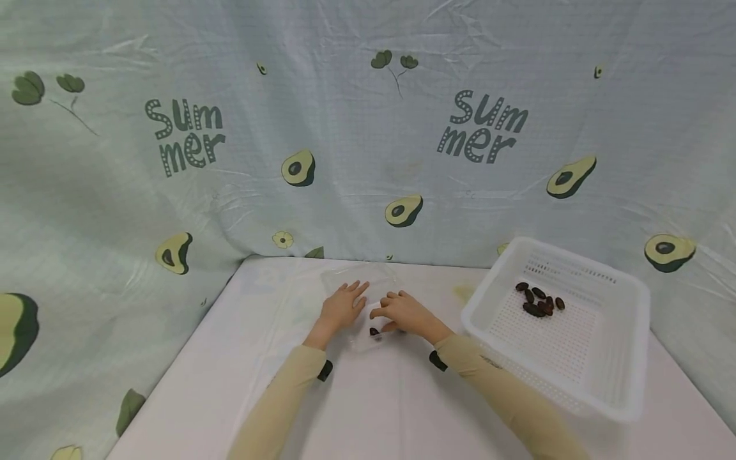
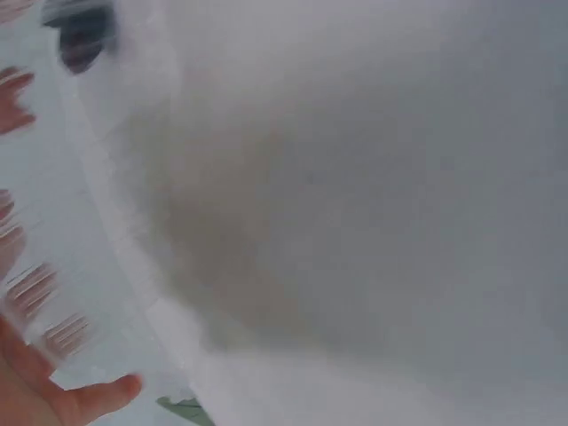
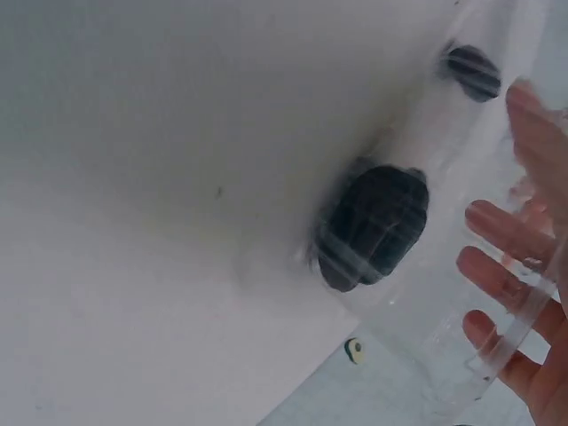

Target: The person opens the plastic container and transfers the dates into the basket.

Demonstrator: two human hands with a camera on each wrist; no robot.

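Note:
A clear plastic box (image 1: 363, 345) lies on the table with its thin clear lid (image 1: 374, 271) spread behind it. Inside the box are dark, oval fruits that look like dates (image 3: 374, 226), one of them (image 2: 82, 44) near the corner in the left wrist view. My left hand (image 1: 342, 308) reaches over the box's left rear part, fingers spread, holding nothing that I can see. Over the right side of the box is my right hand (image 1: 409, 314), its fingers loosely extended. In the right wrist view those fingers show partly through clear plastic, with no fruit between them.
To the right stands a white perforated basket (image 1: 604, 390) with several dark fruits (image 1: 535, 309) at its far end. A pale cloth printed with avocados (image 1: 404, 211) hangs behind the white table (image 1: 368, 415). Beige sleeves (image 1: 489, 390) cover both forearms.

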